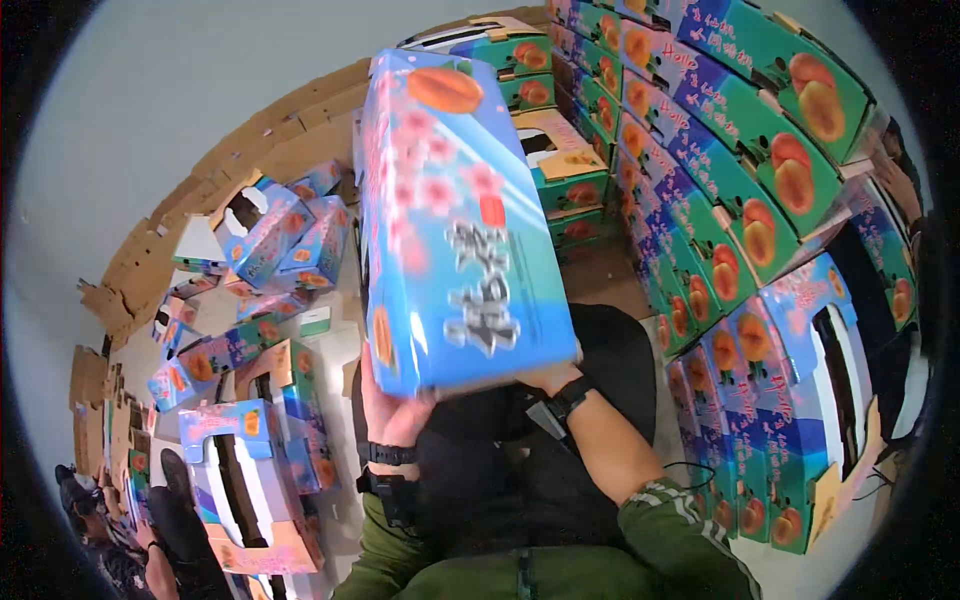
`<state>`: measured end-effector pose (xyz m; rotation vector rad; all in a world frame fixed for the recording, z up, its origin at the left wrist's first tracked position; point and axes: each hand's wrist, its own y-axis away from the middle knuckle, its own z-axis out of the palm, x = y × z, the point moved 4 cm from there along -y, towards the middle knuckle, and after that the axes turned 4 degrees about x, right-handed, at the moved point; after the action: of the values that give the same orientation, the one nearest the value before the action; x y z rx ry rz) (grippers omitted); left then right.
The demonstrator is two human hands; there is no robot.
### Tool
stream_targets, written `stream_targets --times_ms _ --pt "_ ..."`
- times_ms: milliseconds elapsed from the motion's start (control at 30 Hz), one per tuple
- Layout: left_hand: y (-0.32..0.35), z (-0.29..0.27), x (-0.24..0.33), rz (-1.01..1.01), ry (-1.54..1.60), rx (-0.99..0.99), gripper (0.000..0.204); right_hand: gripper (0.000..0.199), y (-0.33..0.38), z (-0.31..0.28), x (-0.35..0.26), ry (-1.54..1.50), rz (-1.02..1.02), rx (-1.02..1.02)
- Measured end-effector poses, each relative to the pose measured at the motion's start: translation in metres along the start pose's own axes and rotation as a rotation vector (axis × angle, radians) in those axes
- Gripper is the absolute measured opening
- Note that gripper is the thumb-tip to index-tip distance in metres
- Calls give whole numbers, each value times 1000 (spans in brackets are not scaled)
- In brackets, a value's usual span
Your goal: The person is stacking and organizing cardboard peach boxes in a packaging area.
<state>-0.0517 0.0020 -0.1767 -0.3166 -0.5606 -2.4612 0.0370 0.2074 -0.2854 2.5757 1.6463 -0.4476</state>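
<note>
A tall blue carton (455, 240) printed with pink blossoms and a peach is held up in front of me, tilted slightly. My left hand (395, 408) grips its lower left corner, the palm turned up and the fingers mostly hidden behind the side. At the lower right edge my right hand (552, 376) holds the same carton, its fingers out of sight underneath. The carton's near face looks closed and smooth. Below it are my dark-trousered legs (490, 480).
On the right rises a high stack of green and blue fruit cartons (740, 150), with a lower row of open-topped cartons (800, 400) before it. Loose cartons (270, 240) lie jumbled at left, near an open carton (240, 480). Another person (110, 530) sits far left.
</note>
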Motion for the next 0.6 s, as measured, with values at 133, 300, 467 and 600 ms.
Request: stream_targets --times_ms 133,300,467,600 --pt "-2 28 3 -96 326 26 71 60 3 -13 -2 165 -41 33" --pt "-9 71 25 -80 485 41 74 55 0 -20 -1 132 -51 61" --pt "-12 98 44 -21 645 16 78 52 2 -20 -2 90 -54 118" --pt "-12 107 47 -72 647 -6 74 53 2 -22 1 91 -28 93"
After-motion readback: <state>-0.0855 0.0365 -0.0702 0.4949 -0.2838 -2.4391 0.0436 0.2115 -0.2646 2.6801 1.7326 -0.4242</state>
